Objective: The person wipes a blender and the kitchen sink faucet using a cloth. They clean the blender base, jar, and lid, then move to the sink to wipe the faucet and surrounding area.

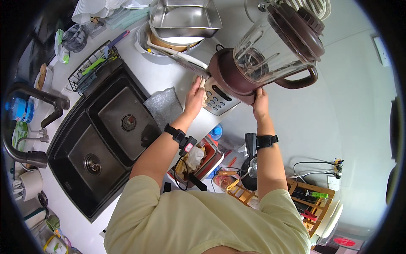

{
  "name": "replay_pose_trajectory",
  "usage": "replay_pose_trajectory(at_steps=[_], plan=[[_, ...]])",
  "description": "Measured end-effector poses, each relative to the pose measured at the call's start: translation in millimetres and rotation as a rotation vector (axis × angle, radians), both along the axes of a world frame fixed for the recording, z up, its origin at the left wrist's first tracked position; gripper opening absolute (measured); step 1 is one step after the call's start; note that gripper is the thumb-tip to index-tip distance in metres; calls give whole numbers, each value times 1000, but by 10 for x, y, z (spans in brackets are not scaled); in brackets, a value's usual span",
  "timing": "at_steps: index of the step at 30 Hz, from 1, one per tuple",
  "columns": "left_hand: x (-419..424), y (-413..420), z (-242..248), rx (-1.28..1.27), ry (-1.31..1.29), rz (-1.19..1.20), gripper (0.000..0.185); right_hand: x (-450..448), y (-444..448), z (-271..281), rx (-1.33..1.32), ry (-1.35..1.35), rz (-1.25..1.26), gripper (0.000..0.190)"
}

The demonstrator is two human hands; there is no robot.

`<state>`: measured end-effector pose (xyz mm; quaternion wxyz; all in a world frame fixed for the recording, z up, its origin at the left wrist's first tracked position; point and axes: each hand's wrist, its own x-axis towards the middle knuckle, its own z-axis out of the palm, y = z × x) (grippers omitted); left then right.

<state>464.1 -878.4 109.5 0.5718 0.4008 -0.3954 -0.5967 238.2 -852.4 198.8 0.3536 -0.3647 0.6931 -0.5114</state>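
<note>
A countertop blender stands at the counter's edge; its base (220, 96) has a panel of several buttons. On top sits a clear jug (258, 52) with a dark brown lid (296, 35) and a brown handle (301, 81). My left hand (194, 98) presses a cream cloth (204, 92) against the left side of the base. My right hand (261, 103) grips the brown rim at the base's right side, its fingertips partly hidden below the jug. Blades show through the jug's clear wall.
A black double-bowl sink (127, 122) lies left, with a grey drying cloth (165, 106) on its right edge. Behind are stacked basins under a steel tray (187, 19). A knife (190, 65) reaches towards the blender. Below the counter stands a filled waste bin (203, 171).
</note>
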Motion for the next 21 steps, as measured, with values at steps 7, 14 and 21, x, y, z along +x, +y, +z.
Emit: replay_pose_trajectory(at_steps=[7, 14, 21], plan=[[328, -542, -134, 45, 73, -434, 21, 33, 20, -18, -97, -143, -17, 40], [139, -1096, -20, -96, 212, -551, 48, -10, 49, -39, -68, -119, -50, 42], [14, -1441, 165, 46, 176, -732, 48, -1, 68, -28, -86, -112, -33, 43]])
